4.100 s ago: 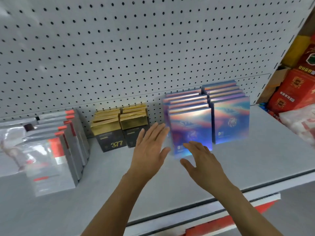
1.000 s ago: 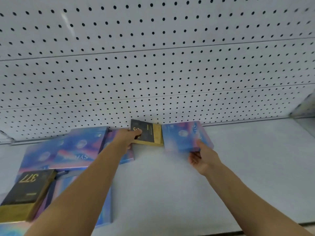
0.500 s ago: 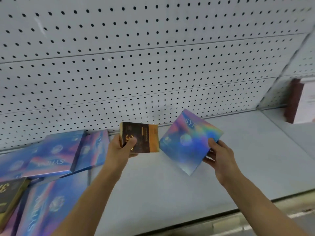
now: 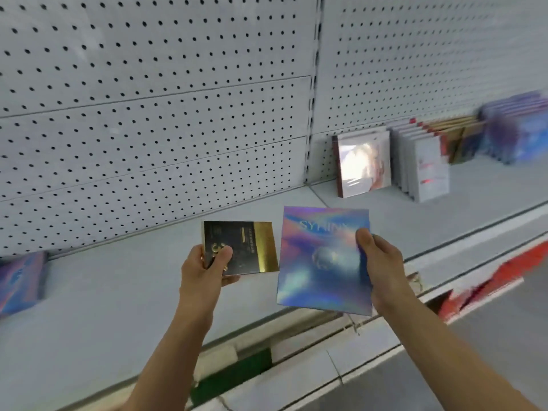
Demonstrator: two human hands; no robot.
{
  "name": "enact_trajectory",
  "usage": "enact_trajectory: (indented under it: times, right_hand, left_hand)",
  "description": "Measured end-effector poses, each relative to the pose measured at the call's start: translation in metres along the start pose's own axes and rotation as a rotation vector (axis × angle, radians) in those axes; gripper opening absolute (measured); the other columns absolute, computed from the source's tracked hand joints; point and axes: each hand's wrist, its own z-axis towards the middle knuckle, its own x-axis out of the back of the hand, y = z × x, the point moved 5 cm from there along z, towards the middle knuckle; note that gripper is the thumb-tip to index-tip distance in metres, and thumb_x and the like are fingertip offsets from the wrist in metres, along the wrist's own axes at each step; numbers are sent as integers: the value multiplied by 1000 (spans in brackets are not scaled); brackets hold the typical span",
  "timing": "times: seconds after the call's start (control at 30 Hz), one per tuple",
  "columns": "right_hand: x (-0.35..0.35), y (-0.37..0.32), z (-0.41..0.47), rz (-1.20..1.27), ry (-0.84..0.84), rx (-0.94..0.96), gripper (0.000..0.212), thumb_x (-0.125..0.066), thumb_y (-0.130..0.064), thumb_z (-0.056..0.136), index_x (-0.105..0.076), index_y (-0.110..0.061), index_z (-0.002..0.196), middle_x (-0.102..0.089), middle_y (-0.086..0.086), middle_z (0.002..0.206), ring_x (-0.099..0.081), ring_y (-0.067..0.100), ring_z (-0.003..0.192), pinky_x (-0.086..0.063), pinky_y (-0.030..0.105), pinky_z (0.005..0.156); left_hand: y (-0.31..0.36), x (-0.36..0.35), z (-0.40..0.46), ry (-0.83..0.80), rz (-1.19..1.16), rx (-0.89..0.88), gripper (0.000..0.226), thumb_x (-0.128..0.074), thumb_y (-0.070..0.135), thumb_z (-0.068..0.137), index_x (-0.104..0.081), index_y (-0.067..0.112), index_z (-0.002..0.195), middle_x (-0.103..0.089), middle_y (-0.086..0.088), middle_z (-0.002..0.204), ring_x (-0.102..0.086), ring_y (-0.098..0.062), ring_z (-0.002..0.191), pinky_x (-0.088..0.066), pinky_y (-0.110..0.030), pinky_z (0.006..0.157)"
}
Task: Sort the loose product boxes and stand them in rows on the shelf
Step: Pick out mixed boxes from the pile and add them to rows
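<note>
My left hand [image 4: 204, 269] grips a small black and gold box [image 4: 246, 247] by its left end, thumb on its face. My right hand [image 4: 381, 262] holds a larger iridescent blue-purple box [image 4: 317, 262] by its right edge, thumb on the front. Both boxes hang upright in the air above the white shelf [image 4: 118, 292], side by side. On the shelf to the right, product boxes stand in rows: a shiny pale box [image 4: 363, 163], white boxes with red marks [image 4: 424, 167], gold boxes [image 4: 458, 137] and iridescent boxes [image 4: 519, 132].
A white pegboard back wall [image 4: 148, 114] rises behind the shelf, with a vertical post [image 4: 314, 84] between two bays. A loose iridescent box [image 4: 20, 280] lies at the far left edge. Red and green items [image 4: 489, 280] show on the level below the shelf's front edge.
Both hands lifted a box each off the shelf and brought them toward me. The view has swung right, so the standing rows now show and most loose boxes have left the view.
</note>
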Motion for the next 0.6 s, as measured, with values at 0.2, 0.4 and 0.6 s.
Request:
enact_trajectory:
  times: [0.2, 0.4, 0.6]
  right_hand:
    - [124, -9, 17, -31, 75, -13, 36, -57, -41, 92, -65, -9, 78, -68, 11, 81, -60, 28, 75, -50, 40, 75]
    - [197, -9, 40, -27, 165, -67, 32, -55, -42, 94, -69, -15, 83, -72, 4, 84, -65, 25, 74, -54, 39, 78]
    - [245, -16, 90, -5, 204, -45, 33, -54, -42, 94, -69, -14, 87, -72, 2, 82, -66, 22, 68, -53, 30, 68]
  left_hand:
    - [-8, -113, -51, -99, -36, 17, 12, -62, 25, 93, -59, 19, 102, -69, -7, 103, -70, -24, 87, -59, -34, 74]
    - [-6, -185, -68, -159, 7, 8, 10, -63, 28, 92, -60, 22, 100, -70, -4, 102, -71, -25, 86, -58, -36, 76]
    - [0, -255, -57, -198, 78, -22, 33, -68, 55, 68, -63, 29, 87, -70, -7, 98, -67, -34, 93, -53, -55, 89]
